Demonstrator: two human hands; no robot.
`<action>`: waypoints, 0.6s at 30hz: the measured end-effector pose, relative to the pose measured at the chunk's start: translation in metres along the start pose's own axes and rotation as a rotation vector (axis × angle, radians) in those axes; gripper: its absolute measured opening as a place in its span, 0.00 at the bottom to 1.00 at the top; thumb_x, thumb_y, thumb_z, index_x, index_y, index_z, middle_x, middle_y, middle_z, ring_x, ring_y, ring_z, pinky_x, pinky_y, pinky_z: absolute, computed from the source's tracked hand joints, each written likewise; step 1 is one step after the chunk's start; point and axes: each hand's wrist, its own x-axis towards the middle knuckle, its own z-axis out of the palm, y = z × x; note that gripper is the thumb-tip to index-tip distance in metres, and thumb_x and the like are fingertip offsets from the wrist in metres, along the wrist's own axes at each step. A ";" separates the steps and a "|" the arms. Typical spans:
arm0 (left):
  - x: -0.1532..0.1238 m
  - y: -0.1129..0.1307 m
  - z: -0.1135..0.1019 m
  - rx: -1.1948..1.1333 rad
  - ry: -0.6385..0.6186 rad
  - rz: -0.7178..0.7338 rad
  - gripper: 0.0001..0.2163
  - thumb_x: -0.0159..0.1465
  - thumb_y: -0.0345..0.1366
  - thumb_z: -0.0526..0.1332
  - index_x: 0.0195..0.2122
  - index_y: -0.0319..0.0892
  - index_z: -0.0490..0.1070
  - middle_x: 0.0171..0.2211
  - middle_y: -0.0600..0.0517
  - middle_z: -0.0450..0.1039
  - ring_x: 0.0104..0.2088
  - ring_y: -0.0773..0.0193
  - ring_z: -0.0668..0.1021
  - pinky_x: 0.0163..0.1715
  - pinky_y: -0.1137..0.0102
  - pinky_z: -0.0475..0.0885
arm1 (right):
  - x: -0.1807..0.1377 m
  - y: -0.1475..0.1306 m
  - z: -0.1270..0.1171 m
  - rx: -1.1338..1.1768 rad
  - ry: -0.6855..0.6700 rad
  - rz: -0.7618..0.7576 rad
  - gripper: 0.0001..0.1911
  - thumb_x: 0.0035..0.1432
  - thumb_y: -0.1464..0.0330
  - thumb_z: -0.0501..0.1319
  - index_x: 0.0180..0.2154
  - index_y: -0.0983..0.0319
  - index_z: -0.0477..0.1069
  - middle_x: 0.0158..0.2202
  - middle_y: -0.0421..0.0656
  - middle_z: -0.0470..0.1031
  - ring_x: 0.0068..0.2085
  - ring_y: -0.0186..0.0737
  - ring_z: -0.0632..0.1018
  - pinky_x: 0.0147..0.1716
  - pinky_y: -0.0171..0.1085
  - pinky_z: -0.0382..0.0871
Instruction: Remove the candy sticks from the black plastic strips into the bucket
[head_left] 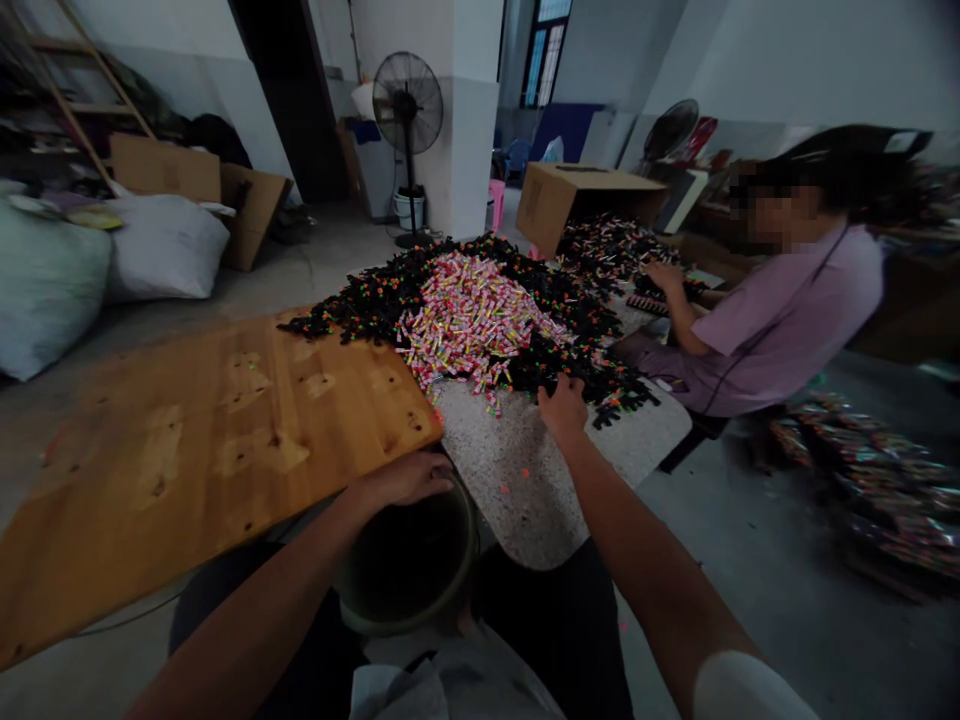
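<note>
Nearest, in the person's lap, sits a dark round bucket (409,565), its mouth open upward just below the near edge of the table. The left hand (405,478) lies on the bucket's far rim with the fingers curled over the rim, gripping it. Beyond the bucket is a speckled stone table (517,480) with a few loose orange bits on it. Left of it lies a wide wooden board (202,440).

The right hand (562,408) reaches farther out, palm down, to the near edge of a broad heap of black pieces (577,365) with orange and green tips. Its fingertips are bent into the heap. Whether they pinch any piece I cannot tell.

On the middle of that heap lies a mound of small pink and white pieces (472,320), left of and beyond the right hand.

Far right, another person in a lilac shirt (795,310) sits at the table with a hand (664,275) on more black pieces. Behind stand a cardboard box (577,200), a pedestal fan (407,105) and, far left, white sacks (161,245).
</note>
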 end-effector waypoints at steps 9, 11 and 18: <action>0.008 0.011 0.007 -0.046 0.065 -0.012 0.12 0.68 0.42 0.59 0.46 0.44 0.78 0.40 0.50 0.81 0.37 0.61 0.80 0.40 0.71 0.71 | -0.014 -0.008 0.017 -0.245 -0.288 -0.188 0.32 0.65 0.50 0.56 0.65 0.58 0.62 0.61 0.59 0.63 0.55 0.58 0.75 0.52 0.49 0.69; 0.016 0.008 0.010 -0.027 0.118 -0.027 0.13 0.68 0.42 0.59 0.47 0.42 0.77 0.41 0.48 0.81 0.38 0.60 0.80 0.41 0.69 0.72 | -0.032 -0.009 0.019 -0.237 -0.305 -0.259 0.28 0.65 0.53 0.58 0.63 0.56 0.66 0.60 0.56 0.65 0.55 0.55 0.75 0.53 0.47 0.69; 0.041 0.026 0.013 0.175 0.439 0.066 0.16 0.68 0.34 0.58 0.56 0.40 0.72 0.54 0.42 0.74 0.54 0.55 0.74 0.58 0.60 0.68 | -0.075 -0.016 -0.001 -0.119 -0.394 -0.501 0.24 0.64 0.62 0.62 0.61 0.53 0.70 0.66 0.50 0.62 0.53 0.47 0.77 0.53 0.40 0.70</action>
